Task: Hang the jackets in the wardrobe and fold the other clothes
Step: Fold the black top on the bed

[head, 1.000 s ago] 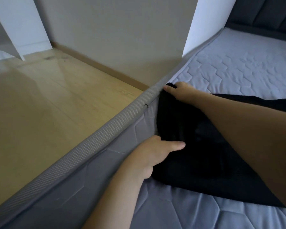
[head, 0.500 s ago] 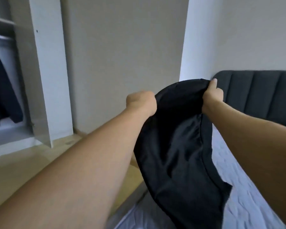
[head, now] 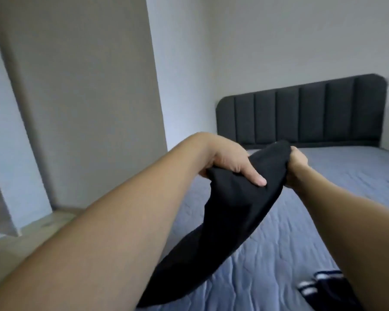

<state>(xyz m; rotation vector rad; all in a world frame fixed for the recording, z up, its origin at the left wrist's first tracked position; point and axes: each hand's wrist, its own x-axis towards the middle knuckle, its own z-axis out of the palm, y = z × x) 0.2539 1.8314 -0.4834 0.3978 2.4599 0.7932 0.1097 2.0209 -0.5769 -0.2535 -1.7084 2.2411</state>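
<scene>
While both hands, left [head: 228, 161] & right [head: 298, 167], grip black garment [head: 231, 212], no legible text.

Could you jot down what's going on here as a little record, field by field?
held item: black garment, lifted off the bed, hanging down between the arms
left hand: grips its top edge, thumb on the cloth
right hand: grips the same edge
surface below: grey quilted mattress
behind: dark padded headboard
also on bed: dark clothing with white stripes, lower right, partly hidden
fold: not begun
</scene>
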